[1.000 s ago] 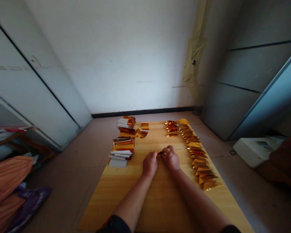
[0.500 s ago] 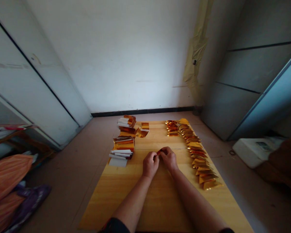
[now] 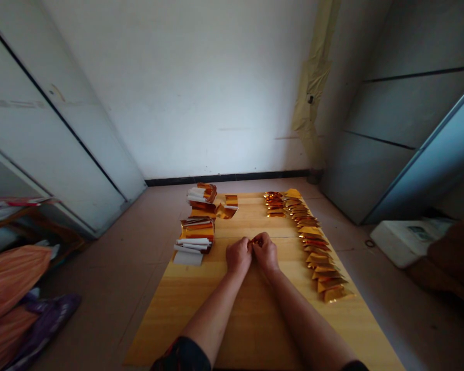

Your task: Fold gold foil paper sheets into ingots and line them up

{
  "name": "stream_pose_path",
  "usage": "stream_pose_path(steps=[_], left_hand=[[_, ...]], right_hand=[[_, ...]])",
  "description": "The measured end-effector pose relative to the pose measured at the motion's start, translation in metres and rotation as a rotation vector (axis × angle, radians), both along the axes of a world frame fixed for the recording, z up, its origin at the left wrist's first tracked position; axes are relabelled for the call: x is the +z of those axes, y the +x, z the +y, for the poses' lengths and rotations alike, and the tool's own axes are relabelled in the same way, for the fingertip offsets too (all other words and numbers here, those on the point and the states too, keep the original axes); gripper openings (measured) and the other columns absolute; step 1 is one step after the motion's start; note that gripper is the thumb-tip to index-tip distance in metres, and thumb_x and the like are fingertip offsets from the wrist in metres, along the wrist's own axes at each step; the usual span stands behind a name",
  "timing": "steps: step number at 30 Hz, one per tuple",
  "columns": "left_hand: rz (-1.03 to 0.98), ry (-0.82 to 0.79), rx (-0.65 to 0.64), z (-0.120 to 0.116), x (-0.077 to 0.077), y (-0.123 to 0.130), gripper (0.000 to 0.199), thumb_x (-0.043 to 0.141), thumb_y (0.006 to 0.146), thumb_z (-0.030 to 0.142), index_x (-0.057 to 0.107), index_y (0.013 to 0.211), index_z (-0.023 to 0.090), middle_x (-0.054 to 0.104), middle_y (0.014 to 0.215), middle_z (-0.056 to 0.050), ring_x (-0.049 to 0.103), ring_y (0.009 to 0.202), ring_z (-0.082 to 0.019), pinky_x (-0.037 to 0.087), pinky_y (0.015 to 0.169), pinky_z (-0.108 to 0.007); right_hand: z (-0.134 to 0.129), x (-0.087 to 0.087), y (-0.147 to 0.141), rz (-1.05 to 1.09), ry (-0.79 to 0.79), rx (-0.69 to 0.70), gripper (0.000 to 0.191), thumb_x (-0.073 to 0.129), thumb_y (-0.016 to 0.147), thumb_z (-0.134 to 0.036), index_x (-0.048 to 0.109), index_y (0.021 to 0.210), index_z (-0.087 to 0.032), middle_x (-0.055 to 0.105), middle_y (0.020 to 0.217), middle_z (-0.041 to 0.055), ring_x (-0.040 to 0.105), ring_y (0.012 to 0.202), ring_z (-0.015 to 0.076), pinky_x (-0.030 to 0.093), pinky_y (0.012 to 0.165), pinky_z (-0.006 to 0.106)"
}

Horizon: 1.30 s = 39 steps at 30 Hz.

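Gold paper (image 3: 257,241) is held over the middle of the table (image 3: 170,309), pinched between the fingertips of the left hand (image 3: 238,256) and the right hand (image 3: 266,252), both narrowly closed on it and side by side. Most of the piece is hidden by the fingers, so its shape cannot be told, nor whether the wood is touched by it. It is probably gripped from both sides so that something small and thin can be steadied. Gold and white sheets (image 3: 197,229) are stacked along the left edge, seemingly within easy reach of the left hand, and loose pieces (image 3: 227,212) are laid just beside them. Folded pieces (image 3: 317,247) are lined up tightly along the right edge, perhaps so that little width is taken, with a shorter row (image 3: 275,204) set beside their far end. Between the two sides, room for sideways movement is left around the hands; toward the near edge, the surface is crossed by the forearms (image 3: 212,314).
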<state>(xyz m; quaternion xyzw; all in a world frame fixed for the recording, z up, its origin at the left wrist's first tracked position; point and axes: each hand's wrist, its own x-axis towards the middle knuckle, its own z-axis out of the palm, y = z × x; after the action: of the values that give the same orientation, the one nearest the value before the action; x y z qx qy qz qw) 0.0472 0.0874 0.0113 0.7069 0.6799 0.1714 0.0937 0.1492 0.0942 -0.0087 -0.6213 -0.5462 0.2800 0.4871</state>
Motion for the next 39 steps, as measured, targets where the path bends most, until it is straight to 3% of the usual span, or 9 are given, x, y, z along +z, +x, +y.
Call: stream_pose_path(steps=[17,29,39], left_hand=[[-0.013,0.055,0.035,0.001,-0.009,-0.001,0.018,0.043,0.091,0.024,0.06,0.084,0.022,0.068,0.082,-0.001,0.061,0.075,-0.015,0.033,0.063,-0.025],[0.004,0.168,-0.011,0.003,-0.01,-0.005,0.018,0.048,0.089,0.027,0.064,0.084,0.021,0.067,0.084,-0.004,0.06,0.079,-0.016,0.036,0.068,-0.026],[-0.085,0.162,-0.002,0.004,-0.014,-0.002,0.018,0.047,0.089,0.023,0.064,0.083,0.021,0.069,0.084,-0.002,0.06,0.078,-0.015,0.036,0.068,-0.024]], right_hand=[[0.001,-0.006,0.002,-0.013,0.011,-0.005,0.01,0.044,0.063,-0.026,0.047,0.071,-0.023,0.059,0.065,-0.0007,0.054,0.061,0.016,0.042,0.061,0.026],[0.001,-0.009,0.003,0.007,0.022,-0.06,0.015,0.049,0.064,-0.038,0.041,0.067,-0.025,0.053,0.057,-0.0034,0.052,0.054,0.0155,0.039,0.054,0.025],[0.004,-0.011,0.003,-0.01,0.018,-0.111,0.01,0.044,0.06,-0.029,0.04,0.068,-0.025,0.049,0.056,-0.0049,0.047,0.053,0.0145,0.036,0.053,0.024]])
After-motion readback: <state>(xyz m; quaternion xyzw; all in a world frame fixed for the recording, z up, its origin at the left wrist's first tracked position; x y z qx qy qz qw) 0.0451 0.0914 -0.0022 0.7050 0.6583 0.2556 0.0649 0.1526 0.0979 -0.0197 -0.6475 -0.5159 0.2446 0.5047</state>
